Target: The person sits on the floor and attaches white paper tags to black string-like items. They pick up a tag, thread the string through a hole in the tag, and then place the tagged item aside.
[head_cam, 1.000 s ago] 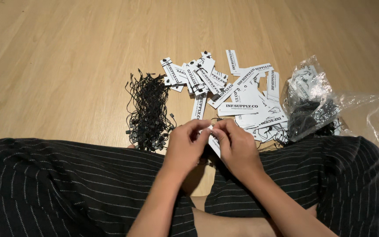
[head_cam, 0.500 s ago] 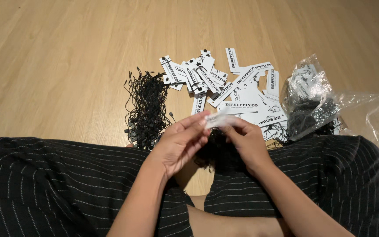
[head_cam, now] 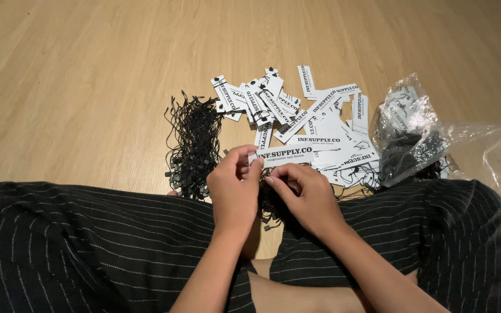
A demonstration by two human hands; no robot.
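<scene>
Hands pinch a flat white card tag (head_cam: 282, 155) above tangled black cords (head_cam: 192, 142).

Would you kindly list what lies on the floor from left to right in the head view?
Black strings → white tags → plastic bag.

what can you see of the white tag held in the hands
The tag is a narrow white strip, card by the look of it, with black print on its face. It lies roughly level, printed side up, above the lap and in front of the tag pile. The left hand pinches its left end; the right hand sits just under it, fingertips at its lower edge.
</scene>
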